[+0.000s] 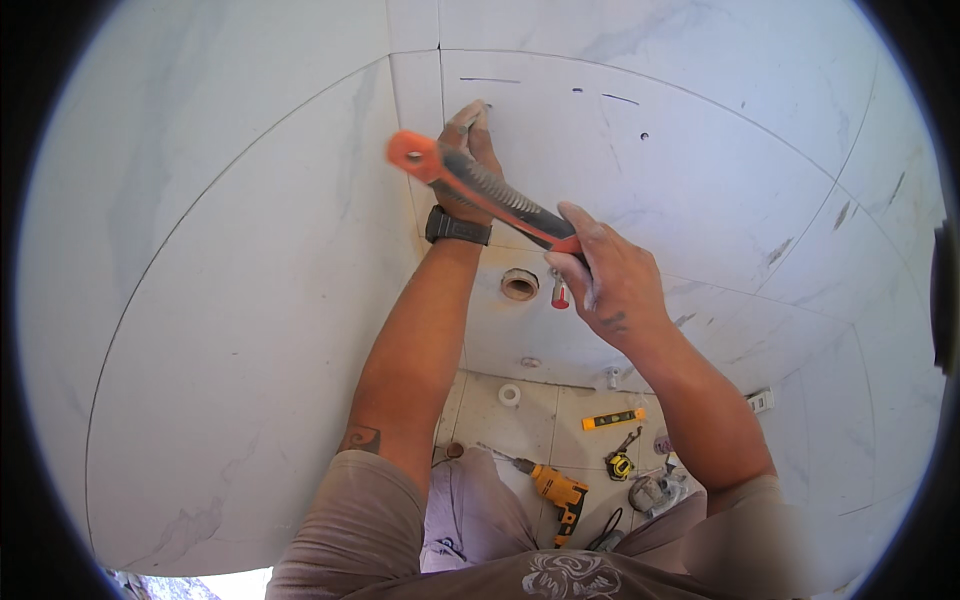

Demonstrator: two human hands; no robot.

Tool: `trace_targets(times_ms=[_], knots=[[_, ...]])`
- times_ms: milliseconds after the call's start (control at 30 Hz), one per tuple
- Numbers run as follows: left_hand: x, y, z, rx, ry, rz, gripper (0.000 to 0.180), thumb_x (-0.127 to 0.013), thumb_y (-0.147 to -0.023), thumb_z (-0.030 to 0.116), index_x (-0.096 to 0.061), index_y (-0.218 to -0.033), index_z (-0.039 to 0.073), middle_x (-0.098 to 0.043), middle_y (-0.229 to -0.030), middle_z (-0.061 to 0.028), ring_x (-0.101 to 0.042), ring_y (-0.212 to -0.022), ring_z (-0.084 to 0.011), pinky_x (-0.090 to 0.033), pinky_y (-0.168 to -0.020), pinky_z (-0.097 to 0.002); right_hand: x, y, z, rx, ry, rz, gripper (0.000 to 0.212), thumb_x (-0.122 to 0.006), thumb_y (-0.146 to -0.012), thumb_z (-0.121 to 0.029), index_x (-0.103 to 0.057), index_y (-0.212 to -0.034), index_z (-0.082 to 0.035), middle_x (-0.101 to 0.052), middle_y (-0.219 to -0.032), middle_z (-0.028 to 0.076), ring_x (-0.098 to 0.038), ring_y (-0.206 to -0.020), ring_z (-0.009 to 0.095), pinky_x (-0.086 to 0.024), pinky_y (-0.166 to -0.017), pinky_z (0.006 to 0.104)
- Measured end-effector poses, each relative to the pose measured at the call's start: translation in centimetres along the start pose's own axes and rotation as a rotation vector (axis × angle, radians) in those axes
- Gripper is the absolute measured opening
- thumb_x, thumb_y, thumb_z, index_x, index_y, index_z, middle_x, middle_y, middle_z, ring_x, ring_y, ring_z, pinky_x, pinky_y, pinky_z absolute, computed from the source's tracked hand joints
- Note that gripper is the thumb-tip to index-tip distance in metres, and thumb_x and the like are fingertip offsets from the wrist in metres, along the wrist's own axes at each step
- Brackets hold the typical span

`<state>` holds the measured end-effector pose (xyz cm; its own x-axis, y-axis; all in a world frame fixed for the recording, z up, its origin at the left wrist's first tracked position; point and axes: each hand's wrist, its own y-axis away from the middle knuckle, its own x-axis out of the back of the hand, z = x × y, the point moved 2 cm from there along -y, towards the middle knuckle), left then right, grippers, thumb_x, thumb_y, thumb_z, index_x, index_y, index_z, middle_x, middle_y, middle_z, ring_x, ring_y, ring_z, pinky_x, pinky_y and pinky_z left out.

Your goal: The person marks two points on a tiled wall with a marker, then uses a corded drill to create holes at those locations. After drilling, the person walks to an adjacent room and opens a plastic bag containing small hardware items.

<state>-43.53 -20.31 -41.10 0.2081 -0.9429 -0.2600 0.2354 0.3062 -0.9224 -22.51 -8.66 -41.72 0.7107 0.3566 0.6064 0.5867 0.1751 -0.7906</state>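
My right hand [600,275] grips one end of a long tool with an orange and black handle [470,180], raised across the tiled wall [250,300] with its orange end pointing up left. My left hand [468,140], with a dark watch on the wrist, is pressed against the wall near a tile joint, fingertips pinching something small that I cannot make out. The tool crosses in front of my left hand. Several small holes [644,135] and pencil marks dot the white tile to the right.
A round pipe opening [519,284] and a red-capped stub [559,294] sit low in the wall. On the floor lie a yellow drill [558,490], a small orange level [613,419], a yellow tape measure [620,465], a white tape roll [509,394] and other bits.
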Motion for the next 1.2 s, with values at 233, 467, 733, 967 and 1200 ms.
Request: trace_targets(times_ms=[233, 467, 733, 967, 1200], knots=[[0.7, -0.3, 1.2, -0.097, -0.093, -0.031, 0.016, -0.062, -0.102, 0.005, -0.069, -0.116, -0.001, -0.076, -0.109, -0.0197, -0.075, -0.098, -0.0328, -0.06, -0.088, -0.0381, -0.1, -3.9, 0.5, -0.077, 0.082, -0.016, 0.058, -0.08, -0.09, -0.019, -0.054, -0.141, -0.007, -0.07, -0.091, 0.011, -0.07, -0.077, 0.03, -0.054, -0.064, 0.0408], [0.5, -0.2, 0.5, -0.085, -0.047, -0.009, 0.02, -0.06, -0.104, 0.008, -0.071, -0.12, 0.002, -0.078, -0.109, -0.0156, -0.076, -0.098, -0.0262, -0.059, -0.089, -0.035, -0.1, -2.9, 0.9, 0.176, 0.092, 0.033, 0.053, -0.075, -0.096, -0.024, -0.054, -0.142, -0.008, -0.072, -0.094, 0.009, -0.071, -0.079, 0.031, -0.055, -0.065, 0.0409], [0.6, -0.1, 0.3, -0.112, -0.168, -0.042, 0.021, -0.059, -0.103, 0.008, -0.07, -0.116, -0.004, -0.076, -0.111, -0.0192, -0.075, -0.101, -0.0295, -0.059, -0.089, -0.0376, -0.1, -3.4, 1.4, -0.012, 0.109, -0.02, 0.049, -0.073, -0.097, -0.029, -0.056, -0.139, -0.008, -0.07, -0.092, 0.007, -0.069, -0.078, 0.029, -0.056, -0.066, 0.0418], [0.5, -0.5, 0.5, -0.194, -0.173, -0.042, 0.018, -0.061, -0.101, 0.006, -0.072, -0.114, -0.001, -0.076, -0.11, -0.0177, -0.076, -0.1, -0.0304, -0.059, -0.088, -0.0366, 0.3, -3.6, 1.5, 0.317, 0.141, 0.138, 0.05, -0.073, -0.097, -0.031, -0.056, -0.138, -0.009, -0.066, -0.088, 0.007, -0.068, -0.08, 0.028, -0.055, -0.067, 0.0415], [0.1, -0.4, -0.5, -0.072, -0.01, -0.046, 0.016, -0.057, -0.106, 0.008, -0.064, -0.115, -0.003, -0.074, -0.114, -0.0177, -0.074, -0.105, -0.025, -0.061, -0.094, -0.0358, 0.2, -2.9, 1.0, 0.038, 0.146, -0.003, 0.053, -0.075, -0.095, -0.028, -0.055, -0.14, -0.008, -0.067, -0.089, 0.005, -0.068, -0.08, 0.026, -0.055, -0.067, 0.0398]])
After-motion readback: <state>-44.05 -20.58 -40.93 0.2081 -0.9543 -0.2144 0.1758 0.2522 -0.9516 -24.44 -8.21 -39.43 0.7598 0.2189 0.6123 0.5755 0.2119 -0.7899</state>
